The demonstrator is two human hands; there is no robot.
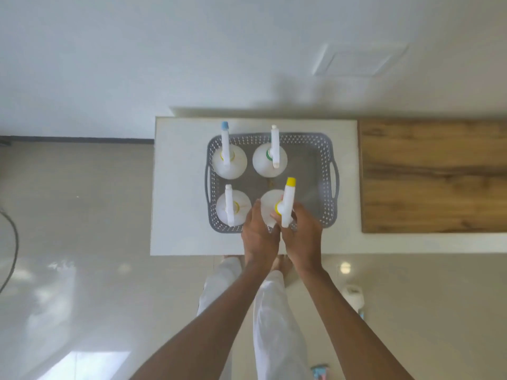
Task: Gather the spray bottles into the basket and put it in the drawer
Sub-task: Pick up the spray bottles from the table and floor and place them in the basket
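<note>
A grey perforated basket (326,187) stands on a white cabinet top (181,187). Inside it stand several white spray bottles: a blue-nozzled one (229,160) at back left, a white-nozzled one with a green collar (270,160) at back middle, and another white-nozzled one (233,208) at front left. A yellow-nozzled bottle (285,204) sits at the front middle, held by both hands. My left hand (259,234) wraps its left side. My right hand (301,237) grips its neck and trigger from the right.
A wooden countertop (433,176) adjoins the white cabinet on the right. The basket's right third holds no bottle. Below lie glossy floor tiles (82,297), my white-trousered legs and bare feet, and a small white object (354,294) at the lower right. A dark cable (11,242) curves at the left edge.
</note>
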